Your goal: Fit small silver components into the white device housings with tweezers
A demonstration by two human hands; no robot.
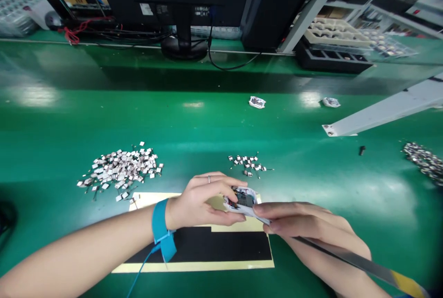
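Over the mat, my left hand [204,199] holds a small white plastic housing [242,211] between thumb and fingers. Its open face shows a dark circuit board [245,199] and small wires, with a fingertip pressed at the left side. My right hand [314,224] is closed, its thumb and fingertips pinched at the housing's right end. A long flat grey tool [346,254] with a yellow band, tweezer-like, runs back from that grip under the hand. Its tip is hidden, so I cannot tell whether it touches the board. A blue wrist strap [160,224] with a cord circles my left wrist.
A yellow-and-black mat [238,247] lies on the green bench. A large pile of small white wired parts [121,169] is at left, a smaller cluster [249,163] ahead. Two white housings [257,102] lie farther back. A grey metal arm [380,109] juts in from the right.
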